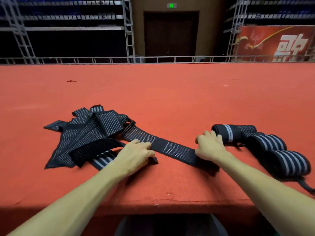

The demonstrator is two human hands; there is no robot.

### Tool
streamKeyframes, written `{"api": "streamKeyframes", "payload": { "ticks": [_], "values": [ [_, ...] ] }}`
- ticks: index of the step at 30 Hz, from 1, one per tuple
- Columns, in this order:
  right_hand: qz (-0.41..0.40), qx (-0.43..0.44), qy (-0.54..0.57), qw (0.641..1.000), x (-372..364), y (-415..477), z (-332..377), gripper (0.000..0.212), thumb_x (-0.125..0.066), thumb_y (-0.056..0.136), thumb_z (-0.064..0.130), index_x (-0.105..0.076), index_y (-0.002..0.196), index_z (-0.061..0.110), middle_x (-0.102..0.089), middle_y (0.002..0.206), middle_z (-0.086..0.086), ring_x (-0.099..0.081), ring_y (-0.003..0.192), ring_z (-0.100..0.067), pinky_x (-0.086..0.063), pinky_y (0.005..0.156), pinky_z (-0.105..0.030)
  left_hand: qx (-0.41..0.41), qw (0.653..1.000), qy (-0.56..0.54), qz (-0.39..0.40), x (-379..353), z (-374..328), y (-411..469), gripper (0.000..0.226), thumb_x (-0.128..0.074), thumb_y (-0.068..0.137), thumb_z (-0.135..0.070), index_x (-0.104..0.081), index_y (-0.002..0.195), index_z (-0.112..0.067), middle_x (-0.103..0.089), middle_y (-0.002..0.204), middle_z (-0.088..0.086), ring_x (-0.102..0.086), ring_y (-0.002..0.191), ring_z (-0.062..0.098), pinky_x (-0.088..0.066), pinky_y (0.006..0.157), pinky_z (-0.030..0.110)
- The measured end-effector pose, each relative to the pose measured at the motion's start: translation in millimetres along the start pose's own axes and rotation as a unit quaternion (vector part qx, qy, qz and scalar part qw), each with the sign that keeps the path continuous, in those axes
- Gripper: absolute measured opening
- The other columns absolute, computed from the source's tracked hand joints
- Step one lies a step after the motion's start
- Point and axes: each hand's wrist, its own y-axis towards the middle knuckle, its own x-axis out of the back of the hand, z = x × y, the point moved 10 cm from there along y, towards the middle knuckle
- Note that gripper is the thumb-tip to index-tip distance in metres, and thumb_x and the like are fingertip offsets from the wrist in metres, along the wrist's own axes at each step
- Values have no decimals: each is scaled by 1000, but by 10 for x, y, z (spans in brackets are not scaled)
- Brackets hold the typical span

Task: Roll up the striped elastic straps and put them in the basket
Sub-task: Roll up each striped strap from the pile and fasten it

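Item 1, left: pile of unrolled straps (81, 133), black with thin pale stripes, lying loose and overlapping on the red table (153, 92). One stiff dark band curls up at the pile's near side. The pile sits well back from the table's near edge, with bare red surface to its left and behind it.

Item 2, left hand (136, 154): palm down, fingers curled, pressing on the stretched strap just right of the pile. Its grip is closed onto the strap's near edge, thumb tucked under at the cloth.

Item 3, centre: stretched strap (172, 149), one band running flat from the pile diagonally toward the right and nearer, held taut between the two hands. A plain dark patch interrupts its stripes near the middle.

Item 4, right hand (211, 147): palm down on the strap's right end, fingers bent over it; grip shut on that end, which darkens and bunches beneath the wrist.

Item 5, right: three rolled straps (265, 142), broad white stripes, lying touching in a row that runs toward the near right edge. A loose tail hangs from the nearest roll.

Open room: a wide bare stretch behind everything; a narrower bare strip between hands and near table edge (153, 204).
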Motion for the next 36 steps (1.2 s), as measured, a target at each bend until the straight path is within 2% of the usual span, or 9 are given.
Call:
{"api": "streamKeyframes", "payload": {
  "ticks": [4, 7, 10, 15, 21, 23, 26, 32, 36],
  "values": [
    [-15, 67, 44, 997, 66, 143, 564, 38, -52, 85, 25, -61, 121, 18, -50, 126, -9, -40, 122, -30, -33, 100, -40, 7, 997, 71, 4, -26, 532, -276, 8, -56, 71, -29, -60, 64, -27, -52, 69, -8, -55, 59, 13, -46, 57, 28],
    [-2, 124, 103, 987, 31, 257, 1021, 35, -51, 85, 20, -65, 117, 14, -54, 120, -13, -46, 118, -32, -40, 98, -37, 115, 992, 58, 13, -102, 1023, -538, 14, -53, 68, -34, -64, 62, -29, -50, 66, -9, -56, 60, 13, -44, 57, 25],
    [14, 171, 167, 971, 13, 357, 1449, 30, -51, 82, 14, -67, 107, 10, -60, 112, -15, -54, 110, -33, -44, 91, -33, 194, 981, -16, 11, -329, 1281, -783, 27, -47, 71, -29, -73, 76, -27, -58, 73, -6, -63, 68, 20, -49, 62, 29],
    [7, 215, 204, 955, 4, 584, 2020, 31, -53, 85, 11, -66, 112, 7, -65, 118, -15, -57, 112, -29, -40, 91, -30, 305, 939, -147, -59, -505, 1469, -889, 55, -25, 84, -53, -73, 83, -24, -61, 89, -10, -57, 90, 13, -45, 83, 35],
    [18, 263, 281, 923, -119, 905, 2511, 39, -49, 94, 15, -53, 133, 20, -68, 99, -9, -60, 97, -26, -38, 81, -27, 295, 931, -197, -89, -569, 1518, -852, 16, -61, 82, -30, -57, 96, -25, -55, 93, -13, -53, 92, 12, -41, 86, 34],
    [37, 258, 272, 927, -237, 998, 2606, 34, -46, 97, 19, -53, 130, 18, -68, 107, -10, -60, 103, -26, -38, 82, -28, 285, 932, -199, -98, -545, 1497, -861, 28, -61, 82, -29, -54, 109, -25, -55, 104, -11, -54, 98, 12, -42, 86, 34],
    [28, 195, 292, 936, -324, 1121, 2526, 21, -44, 98, 27, -62, 94, 15, -69, 102, -11, -60, 102, -31, -36, 75, -30, 271, 945, -165, -75, -588, 1452, -825, 46, -52, 86, -30, -47, 132, -30, -50, 122, -11, -52, 104, 12, -42, 89, 34],
    [-34, 97, 375, 921, -78, 1053, 2105, 31, -71, 81, 45, -70, 73, 14, -70, 75, -7, -60, 79, -20, -39, 66, -25, 295, 947, -126, -3, -715, 1449, -787, 43, -38, 95, -32, -48, 136, -33, -46, 133, -14, -43, 114, 13, -32, 100, 29],
    [-55, 34, 408, 911, 49, 957, 1605, 22, -83, 69, 30, -65, 67, 18, -67, 68, -3, -64, 72, -20, -44, 62, -24, 299, 947, -96, 74, -757, 1415, -717, 45, -34, 96, -31, -45, 140, -29, -44, 137, -9, -41, 118, 18, -33, 101, 32]
  ]
}}
